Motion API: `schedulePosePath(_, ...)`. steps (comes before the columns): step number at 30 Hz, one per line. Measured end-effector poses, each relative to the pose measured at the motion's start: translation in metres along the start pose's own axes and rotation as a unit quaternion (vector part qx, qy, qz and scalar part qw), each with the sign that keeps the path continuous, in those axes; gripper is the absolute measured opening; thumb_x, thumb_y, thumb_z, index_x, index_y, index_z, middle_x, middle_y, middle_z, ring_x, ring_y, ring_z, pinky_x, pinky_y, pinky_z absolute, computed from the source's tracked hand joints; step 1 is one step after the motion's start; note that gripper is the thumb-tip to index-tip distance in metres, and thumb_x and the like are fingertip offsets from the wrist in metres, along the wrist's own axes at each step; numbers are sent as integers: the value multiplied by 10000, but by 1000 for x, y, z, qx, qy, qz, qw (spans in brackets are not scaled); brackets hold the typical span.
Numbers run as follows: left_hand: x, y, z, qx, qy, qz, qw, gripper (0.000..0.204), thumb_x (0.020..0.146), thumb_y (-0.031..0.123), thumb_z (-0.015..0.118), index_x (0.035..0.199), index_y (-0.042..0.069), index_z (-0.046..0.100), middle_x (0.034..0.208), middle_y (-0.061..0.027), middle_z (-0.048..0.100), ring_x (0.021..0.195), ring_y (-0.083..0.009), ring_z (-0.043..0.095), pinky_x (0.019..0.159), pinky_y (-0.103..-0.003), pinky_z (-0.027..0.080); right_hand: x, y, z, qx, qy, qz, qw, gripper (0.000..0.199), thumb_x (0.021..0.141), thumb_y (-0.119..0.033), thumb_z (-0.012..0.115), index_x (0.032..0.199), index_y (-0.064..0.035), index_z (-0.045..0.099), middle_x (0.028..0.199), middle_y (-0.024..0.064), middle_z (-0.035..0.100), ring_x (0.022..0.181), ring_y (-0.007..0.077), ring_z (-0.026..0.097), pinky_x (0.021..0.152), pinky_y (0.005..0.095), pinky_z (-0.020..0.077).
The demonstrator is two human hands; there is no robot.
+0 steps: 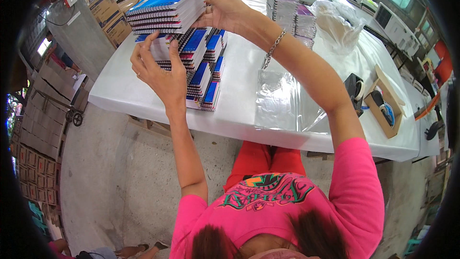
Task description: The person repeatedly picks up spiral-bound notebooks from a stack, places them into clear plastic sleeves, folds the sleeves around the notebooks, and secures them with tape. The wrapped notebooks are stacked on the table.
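Observation:
A stack of blue-covered spiral notebooks [165, 7] is in my right hand [223, 12], its thumb on the top cover and its fingers at the right side. Just in front of the stack is my left hand [160, 67], thumb and fingers apart. Its fingertips reach the stack's lower near edge; whether they press on it I cannot tell. Beneath and beside the held stack, several piles of blue spiral notebooks [203, 69] stand close together on the white-covered table [235, 81].
Clear plastic sheets or bags [280, 98] lie right of the piles. Farther back are purple wrapped notebook stacks [283, 7] and crumpled plastic [338, 21]. A black tape dispenser [353, 88] and an open cardboard box [383, 108] sit at the right. A concrete pillar [76, 33] rises beyond the left edge.

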State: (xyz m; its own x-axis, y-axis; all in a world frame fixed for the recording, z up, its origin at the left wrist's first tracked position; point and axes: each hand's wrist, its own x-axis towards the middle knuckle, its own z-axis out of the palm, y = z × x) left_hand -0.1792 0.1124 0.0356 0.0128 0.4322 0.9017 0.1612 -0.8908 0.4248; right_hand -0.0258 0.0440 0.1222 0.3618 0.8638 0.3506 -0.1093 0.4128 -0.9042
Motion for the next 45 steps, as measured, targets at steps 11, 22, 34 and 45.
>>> schedulePosePath(11, -43, 75, 11, -515, -177, -195, 816, 678, 931, 455, 590, 1379, -4, 371, 1257, -117, 478, 1090, -219, 523, 944, -374, 406, -113, 2, -49, 83, 127, -110, 982, 625, 905, -475, 592, 1289, -6, 441, 1212, 168, 515, 1069, 248, 573, 854, 379, 528)
schedulePosePath(22, -169, 106, 104, -555, -481, -452, 506, 714, 844, 312, 753, 1372, -20, 405, 1266, -109, 559, 1197, -193, 519, 1038, -347, 390, -287, 90, -141, -173, 297, -96, 934, 687, 938, -186, 617, 1479, -68, 211, 1186, 107, 410, 1160, 187, 511, 947, 285, 437)
schedulePosePath(34, -265, 95, 132, -514, -505, -280, 634, 989, 718, 125, 849, 1475, 46, 218, 1374, -144, 468, 1218, -227, 500, 1032, -348, 426, -332, 138, -202, -198, 310, 85, 926, 949, 649, -11, 593, 1494, -34, 160, 1386, 196, 390, 1288, 268, 384, 1016, 322, 392)
schedulePosePath(45, -261, 105, 126, -512, -518, -343, 593, 965, 733, 84, 832, 1437, 63, 173, 1282, -140, 496, 1187, -222, 517, 999, -340, 459, -327, 134, -187, -73, 316, 97, 941, 823, 673, 84, 566, 1416, -82, 253, 1184, 112, 477, 947, 174, 537, 707, 280, 506)
